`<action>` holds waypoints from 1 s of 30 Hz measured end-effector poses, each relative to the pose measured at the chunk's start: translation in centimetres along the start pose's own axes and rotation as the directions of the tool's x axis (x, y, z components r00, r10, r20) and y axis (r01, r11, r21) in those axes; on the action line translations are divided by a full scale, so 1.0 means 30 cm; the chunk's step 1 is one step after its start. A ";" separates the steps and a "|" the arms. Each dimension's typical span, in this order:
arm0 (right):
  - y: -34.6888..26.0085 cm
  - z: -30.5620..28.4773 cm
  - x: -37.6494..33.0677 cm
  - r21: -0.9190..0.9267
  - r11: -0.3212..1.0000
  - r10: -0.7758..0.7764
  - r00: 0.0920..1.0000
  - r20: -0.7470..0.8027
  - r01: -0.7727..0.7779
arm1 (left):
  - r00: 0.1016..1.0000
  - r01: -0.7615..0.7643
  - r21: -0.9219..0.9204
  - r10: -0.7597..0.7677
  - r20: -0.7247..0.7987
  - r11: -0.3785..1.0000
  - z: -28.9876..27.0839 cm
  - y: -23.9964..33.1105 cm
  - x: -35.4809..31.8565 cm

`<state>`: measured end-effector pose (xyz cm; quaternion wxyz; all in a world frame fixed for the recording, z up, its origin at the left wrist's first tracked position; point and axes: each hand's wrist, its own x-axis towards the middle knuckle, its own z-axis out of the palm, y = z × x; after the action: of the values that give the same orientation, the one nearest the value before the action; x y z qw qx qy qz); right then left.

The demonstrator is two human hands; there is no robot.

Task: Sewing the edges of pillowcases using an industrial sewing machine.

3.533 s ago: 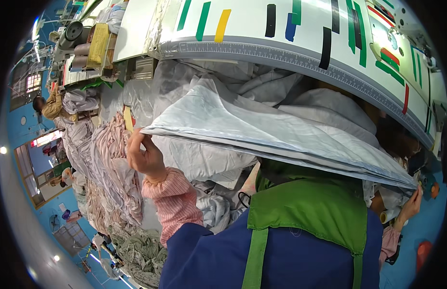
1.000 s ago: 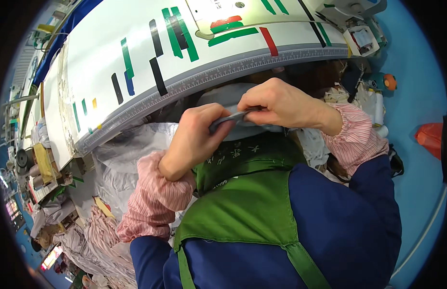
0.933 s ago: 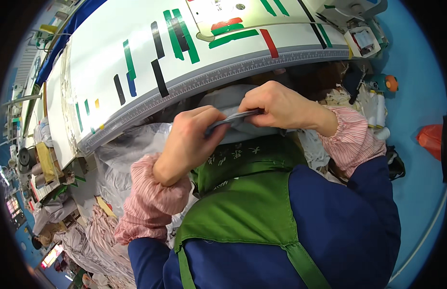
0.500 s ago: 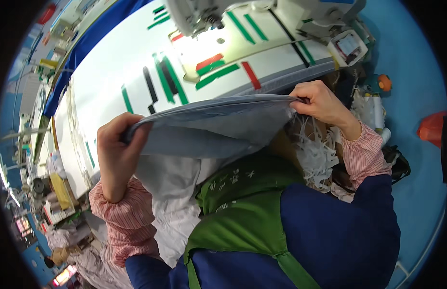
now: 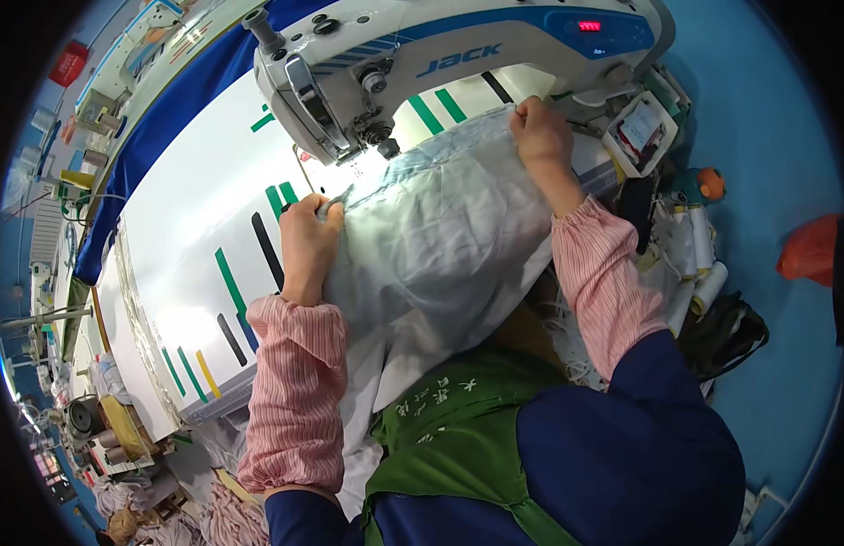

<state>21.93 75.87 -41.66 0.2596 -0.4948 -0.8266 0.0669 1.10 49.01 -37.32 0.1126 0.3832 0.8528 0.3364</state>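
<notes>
A pale grey-white piece of cloth (image 5: 440, 237) is stretched between my two hands, its far edge lying on the white table under a sewing machine (image 5: 404, 64). My left hand (image 5: 310, 238) is closed on the cloth's left corner, just left of the needle area. At the right end of the same edge, my right hand (image 5: 542, 136) grips the cloth, fingers curled round it. The edge between them runs close to the presser foot (image 5: 384, 146); whether it lies beneath the foot I cannot tell. The cloth's lower part drapes over the table's near edge toward my green apron (image 5: 458, 409).
Strips of green, black and yellow tape mark the white table (image 5: 181, 282). At the right are a small white box (image 5: 640, 135), several white thread spools (image 5: 704, 246) and a black bag (image 5: 727, 337). Piled fabric (image 5: 231, 519) lies at the lower left.
Both hands have moved away from me with the cloth, and closer together. The cloth, held up as a fold before, now lies spread on the table by the needle area. More of the machine shows.
</notes>
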 end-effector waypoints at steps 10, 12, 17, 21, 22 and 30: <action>-0.013 -0.035 0.029 -0.031 0.999 -0.039 0.997 -0.071 0.036 | 0.999 0.035 -0.041 -0.033 0.038 0.999 0.021 0.051 0.022; -0.005 -0.033 0.025 -0.043 0.998 -0.050 0.996 -0.068 0.047 | 0.999 0.031 -0.036 -0.030 0.030 0.999 0.022 0.052 0.024; 0.018 -0.033 0.027 -0.064 0.994 -0.087 0.996 -0.022 0.085 | 0.998 0.043 -0.008 -0.043 0.038 0.999 0.021 0.053 0.030; -0.041 -0.096 0.005 -0.116 0.975 -0.194 0.980 -0.034 0.189 | 0.997 0.076 -0.007 -0.076 0.029 0.997 0.018 0.059 0.029; -0.074 -0.122 -0.015 -0.188 0.959 -0.228 0.972 -0.055 0.214 | 0.997 0.073 -0.016 -0.073 0.036 0.997 0.017 0.061 0.029; -0.450 -0.038 -0.283 0.680 0.470 -0.717 0.693 -0.078 0.563 | 0.997 0.065 -0.006 -0.065 0.034 0.998 0.016 0.056 0.029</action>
<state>15.10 61.69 -38.79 0.3290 -0.0110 -0.8939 0.3041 1.69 50.70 -36.51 0.1392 0.3605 0.8616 0.3291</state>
